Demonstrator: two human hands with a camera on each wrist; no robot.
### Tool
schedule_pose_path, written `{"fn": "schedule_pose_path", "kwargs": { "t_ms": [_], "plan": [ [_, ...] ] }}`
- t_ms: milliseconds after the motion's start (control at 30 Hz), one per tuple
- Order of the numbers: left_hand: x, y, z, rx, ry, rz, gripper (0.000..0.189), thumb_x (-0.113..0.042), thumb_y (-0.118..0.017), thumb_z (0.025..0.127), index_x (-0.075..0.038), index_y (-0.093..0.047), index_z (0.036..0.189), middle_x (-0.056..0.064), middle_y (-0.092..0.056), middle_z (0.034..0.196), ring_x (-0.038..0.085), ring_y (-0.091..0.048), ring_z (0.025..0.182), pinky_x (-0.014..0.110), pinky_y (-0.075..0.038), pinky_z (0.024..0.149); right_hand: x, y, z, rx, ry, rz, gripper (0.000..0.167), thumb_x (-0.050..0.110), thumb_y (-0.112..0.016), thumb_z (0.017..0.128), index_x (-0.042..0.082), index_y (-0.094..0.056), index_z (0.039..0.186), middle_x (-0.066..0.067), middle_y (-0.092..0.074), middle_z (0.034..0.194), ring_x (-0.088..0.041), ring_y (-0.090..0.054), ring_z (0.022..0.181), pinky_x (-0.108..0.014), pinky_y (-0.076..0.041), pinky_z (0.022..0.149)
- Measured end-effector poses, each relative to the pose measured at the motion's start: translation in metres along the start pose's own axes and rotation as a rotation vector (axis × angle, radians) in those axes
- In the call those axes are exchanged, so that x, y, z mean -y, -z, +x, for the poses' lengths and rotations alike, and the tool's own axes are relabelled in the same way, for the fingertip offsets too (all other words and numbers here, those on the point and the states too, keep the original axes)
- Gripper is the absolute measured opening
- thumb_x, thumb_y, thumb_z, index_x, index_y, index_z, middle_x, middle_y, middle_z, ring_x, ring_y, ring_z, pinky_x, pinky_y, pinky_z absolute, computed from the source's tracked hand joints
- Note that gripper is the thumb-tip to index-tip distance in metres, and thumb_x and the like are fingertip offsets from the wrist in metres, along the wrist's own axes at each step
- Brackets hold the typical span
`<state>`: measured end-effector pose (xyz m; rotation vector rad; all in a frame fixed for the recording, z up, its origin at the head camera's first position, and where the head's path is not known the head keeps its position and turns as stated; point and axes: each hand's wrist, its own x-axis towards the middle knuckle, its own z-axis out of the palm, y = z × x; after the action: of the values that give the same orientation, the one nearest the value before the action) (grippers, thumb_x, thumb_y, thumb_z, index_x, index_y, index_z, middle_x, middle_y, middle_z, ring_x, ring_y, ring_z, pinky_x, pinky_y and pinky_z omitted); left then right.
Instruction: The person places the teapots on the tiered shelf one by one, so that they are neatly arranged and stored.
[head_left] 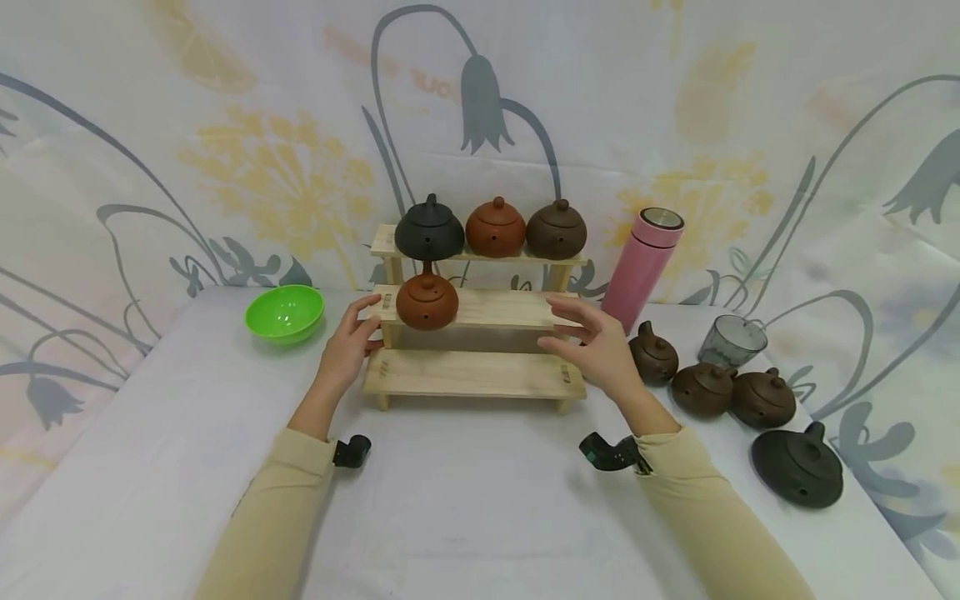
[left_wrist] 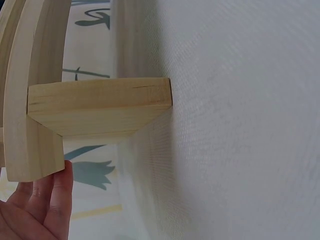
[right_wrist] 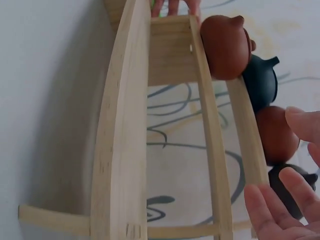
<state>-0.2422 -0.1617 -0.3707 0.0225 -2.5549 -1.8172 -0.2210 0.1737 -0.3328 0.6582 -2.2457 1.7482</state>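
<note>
A pale wooden three-tier stand [head_left: 480, 373] is in the middle of the head view. My left hand [head_left: 347, 342] is at the stand's left end; in the left wrist view its fairly straight fingers [left_wrist: 59, 192] touch a board's end. Near the right end of the middle board, my right hand [head_left: 600, 346] has thumb and fingers spread apart, holding nothing. A red-brown teapot [head_left: 427, 302] sits toward the left of that board. The top board carries a black teapot [head_left: 429, 232], an orange-brown teapot [head_left: 496, 229] and a dark brown teapot [head_left: 557, 232].
A green bowl [head_left: 283, 315] stands left of the stand. Behind my right hand is a pink thermos [head_left: 640, 271]. Farther right are small brown teapots [head_left: 702, 392], a glass cup [head_left: 733, 340] and a flat black teapot [head_left: 797, 468]. A patterned cloth [head_left: 300, 125] hangs behind.
</note>
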Motion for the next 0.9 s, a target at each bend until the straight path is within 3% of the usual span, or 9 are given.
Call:
{"fn": "schedule_pose_path", "kwargs": {
  "t_ms": [333,567,733,900],
  "plan": [
    [0.000,0.000,-0.001,0.000,0.000,0.008,0.045,-0.038,-0.035,0.100,-0.026,-0.031,0.144,0.020,-0.045,0.133,0.039,-0.055,0.109,0.046,-0.040,0.098,-0.008,0.021,-0.020,-0.052,-0.067,-0.063,0.048,-0.004,-0.072,0.078,-0.007,-0.055,0.122,-0.024,-0.051,0.123,-0.037,-0.053,0.110,-0.038,-0.047,0.089],
    [-0.001,0.000,-0.002,0.003,0.002,0.006,0.045,-0.037,-0.035,0.101,-0.026,-0.030,0.144,0.020,-0.045,0.132,0.039,-0.055,0.109,0.046,-0.039,0.098,-0.013,0.033,-0.033,-0.091,-0.125,-0.111,0.048,0.001,-0.072,0.079,-0.006,-0.054,0.123,-0.021,-0.053,0.124,-0.013,-0.058,0.104,-0.028,-0.047,0.089],
    [-0.001,0.000,-0.001,0.002,-0.004,-0.004,0.045,-0.036,-0.035,0.101,-0.026,-0.031,0.144,0.020,-0.045,0.132,0.039,-0.055,0.109,0.046,-0.040,0.098,-0.018,0.041,-0.041,-0.112,-0.133,-0.125,0.049,0.000,-0.072,0.079,-0.008,-0.053,0.123,-0.023,-0.052,0.124,-0.027,-0.056,0.108,-0.023,-0.048,0.086],
    [0.000,0.000,-0.001,0.001,0.000,0.000,0.045,-0.037,-0.035,0.101,-0.027,-0.031,0.144,0.020,-0.045,0.132,0.039,-0.055,0.109,0.046,-0.040,0.098,-0.025,0.048,-0.049,-0.139,-0.154,-0.162,0.048,0.001,-0.072,0.079,-0.007,-0.054,0.123,-0.021,-0.052,0.125,-0.029,-0.054,0.108,-0.023,-0.048,0.087]
  ]
}}
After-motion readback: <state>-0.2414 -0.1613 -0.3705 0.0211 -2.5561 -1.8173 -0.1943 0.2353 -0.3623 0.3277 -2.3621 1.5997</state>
